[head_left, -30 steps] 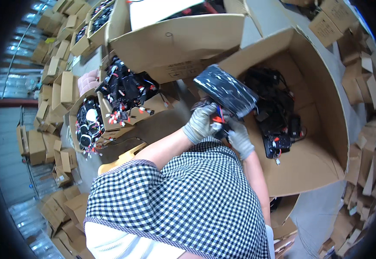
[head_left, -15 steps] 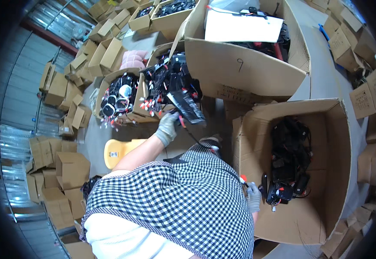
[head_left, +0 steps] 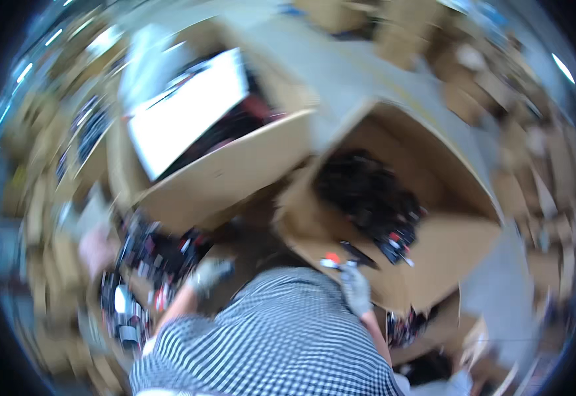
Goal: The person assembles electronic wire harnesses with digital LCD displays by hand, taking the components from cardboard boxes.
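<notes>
My right hand [head_left: 354, 289], in a pale glove, is closed at the near edge of the open carton [head_left: 433, 254] on the right. It grips a thin dark flat part [head_left: 359, 255], with a red-and-white connector [head_left: 331, 261] next to the fingers. Inside that carton lies a heap of black parts with cables [head_left: 367, 191]. My left hand [head_left: 210, 276], gloved too, is beside a box of dark cabled parts [head_left: 159, 254] on the left. Motion smears its fingers, so I cannot make out whether they hold anything.
A large carton [head_left: 235, 155] stands beyond my hands, with a white board [head_left: 189, 109] lying across dark parts in it. Another group of parts with round pieces [head_left: 123, 310] is at lower left. Stacked cartons [head_left: 526, 178] line the right side, and more boxes stand at left.
The whole view has swung to the right and blurred. The black flat piece seen at my left hand before no longer shows there. My right hand stays by the right carton with its dark part.
</notes>
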Tool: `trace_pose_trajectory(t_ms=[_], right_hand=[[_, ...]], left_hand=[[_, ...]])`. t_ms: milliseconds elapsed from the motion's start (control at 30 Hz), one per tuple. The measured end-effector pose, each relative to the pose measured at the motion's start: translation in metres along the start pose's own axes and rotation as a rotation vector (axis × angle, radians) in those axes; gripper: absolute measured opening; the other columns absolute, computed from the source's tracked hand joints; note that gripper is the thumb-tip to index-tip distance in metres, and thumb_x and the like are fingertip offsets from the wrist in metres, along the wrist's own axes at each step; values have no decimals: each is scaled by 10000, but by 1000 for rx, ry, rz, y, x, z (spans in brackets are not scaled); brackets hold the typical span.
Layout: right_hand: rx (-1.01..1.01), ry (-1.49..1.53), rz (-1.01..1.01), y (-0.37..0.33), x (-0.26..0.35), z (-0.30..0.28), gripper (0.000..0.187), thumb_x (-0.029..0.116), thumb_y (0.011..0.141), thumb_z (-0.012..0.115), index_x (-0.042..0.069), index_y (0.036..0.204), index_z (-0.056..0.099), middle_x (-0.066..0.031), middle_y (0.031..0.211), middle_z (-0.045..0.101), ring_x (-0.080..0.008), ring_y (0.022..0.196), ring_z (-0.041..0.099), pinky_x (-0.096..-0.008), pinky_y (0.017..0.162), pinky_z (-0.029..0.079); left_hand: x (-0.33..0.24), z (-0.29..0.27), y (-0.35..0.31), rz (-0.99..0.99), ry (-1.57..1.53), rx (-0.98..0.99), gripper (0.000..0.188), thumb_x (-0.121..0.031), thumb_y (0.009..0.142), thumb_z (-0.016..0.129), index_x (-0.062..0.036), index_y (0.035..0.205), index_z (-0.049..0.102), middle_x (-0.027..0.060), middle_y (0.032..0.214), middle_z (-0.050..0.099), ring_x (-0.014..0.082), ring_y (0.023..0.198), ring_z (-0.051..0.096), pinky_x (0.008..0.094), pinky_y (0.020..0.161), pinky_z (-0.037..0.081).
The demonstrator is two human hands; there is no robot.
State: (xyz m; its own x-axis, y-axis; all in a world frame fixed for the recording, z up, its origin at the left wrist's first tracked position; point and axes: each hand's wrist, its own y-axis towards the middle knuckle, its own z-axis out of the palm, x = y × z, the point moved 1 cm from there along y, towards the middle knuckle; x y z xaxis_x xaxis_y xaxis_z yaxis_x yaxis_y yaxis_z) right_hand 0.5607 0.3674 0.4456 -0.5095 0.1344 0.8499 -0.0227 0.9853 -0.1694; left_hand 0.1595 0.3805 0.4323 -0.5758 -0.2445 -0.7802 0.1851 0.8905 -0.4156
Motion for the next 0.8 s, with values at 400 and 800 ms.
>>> trace_pose_trajectory(t_ms=[400, 800], right_hand=[[-177, 437, 158, -3, -20, 68, 219, 149, 912, 511, 18, 1071, 583, -88, 888, 635, -177, 815, 593, -296, 764, 471], [-415, 759, 5, -30, -73, -4, 418, 311, 966, 418, 43, 1284, 456, -39, 792, 608, -96, 669, 516, -256, 620, 436]], left_hand=[[-123, 131, 139, 439, -173, 712, 531, -303, 825, 654, -21, 1244, 490, 89, 1091, 591, 189, 991, 559, 303, 891, 434], [-179, 188, 137, 320, -197, 566, 246, -267, 867, 626, -55, 992, 614, 0, 798, 604, 48, 645, 516, 192, 556, 420]])
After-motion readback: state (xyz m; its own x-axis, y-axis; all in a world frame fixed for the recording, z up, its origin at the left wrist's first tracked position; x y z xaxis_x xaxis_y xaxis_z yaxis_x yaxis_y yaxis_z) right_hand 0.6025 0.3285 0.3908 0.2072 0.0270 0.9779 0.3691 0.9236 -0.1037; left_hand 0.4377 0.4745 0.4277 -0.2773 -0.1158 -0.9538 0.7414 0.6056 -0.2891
